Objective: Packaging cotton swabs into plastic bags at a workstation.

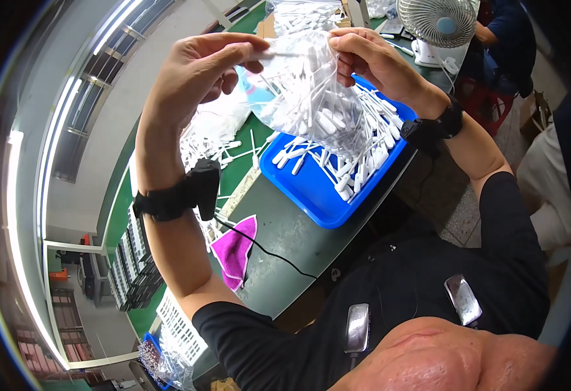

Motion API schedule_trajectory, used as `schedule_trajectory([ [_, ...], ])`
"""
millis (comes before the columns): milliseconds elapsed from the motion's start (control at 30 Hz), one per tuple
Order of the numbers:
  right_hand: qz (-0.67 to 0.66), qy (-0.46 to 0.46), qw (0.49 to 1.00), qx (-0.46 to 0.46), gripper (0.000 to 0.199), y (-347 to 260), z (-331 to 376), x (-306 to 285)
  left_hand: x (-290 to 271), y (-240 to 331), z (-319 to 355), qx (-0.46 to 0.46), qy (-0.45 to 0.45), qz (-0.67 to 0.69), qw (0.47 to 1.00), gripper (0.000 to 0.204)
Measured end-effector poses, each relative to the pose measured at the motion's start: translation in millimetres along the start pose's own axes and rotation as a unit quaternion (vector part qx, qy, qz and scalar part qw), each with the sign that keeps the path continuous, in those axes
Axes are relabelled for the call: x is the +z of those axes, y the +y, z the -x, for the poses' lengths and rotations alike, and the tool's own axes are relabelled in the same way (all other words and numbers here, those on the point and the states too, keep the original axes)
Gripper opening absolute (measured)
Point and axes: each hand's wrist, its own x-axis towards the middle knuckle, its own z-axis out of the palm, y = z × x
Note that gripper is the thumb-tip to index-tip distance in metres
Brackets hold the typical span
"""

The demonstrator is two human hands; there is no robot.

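The bag [311, 98] of white sticks [326, 122] hangs over the tray's [308, 203] far part; whether they touch, I cannot tell. The left hand [210, 68] pinches the bag's upper left edge, the right hand [380, 62] its upper right. Best keep both pinches firm and level, the bag above the tray, so strays miss the bench [272, 228].

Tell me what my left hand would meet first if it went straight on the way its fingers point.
Your left hand would most likely meet the clear plastic bag first, whose edge it seems to pinch. The right hand appears farther along that line, though depth is unclear.
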Motion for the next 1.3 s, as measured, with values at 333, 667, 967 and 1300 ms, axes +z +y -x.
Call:
schedule_trajectory([
  [333,-0.017,0.041,0.999,0.022,0.028,-4.7,7.1,7.6,72.8,-56.1,-57.7,0.13,-0.035,-0.16,0.978,0.026],
  [667,-0.193,0.172,0.966,0.012,0.023,11.5,3.3,-13.1,70.1,-10.7,-29.7,0.144,0.023,-0.088,0.985,0.019],
  [967,-0.663,-0.046,0.746,0.039,0.018,32.9,11.6,-47.7,131.5,-163.5,43.6,-0.116,0.041,-0.33,0.936,0.033],
  [1300,-0.227,0.184,0.956,0.024,0.019,7.4,20.0,-28.2,186.4,-254.6,-3.9,-0.185,0.044,-0.387,0.902,0.041],
])
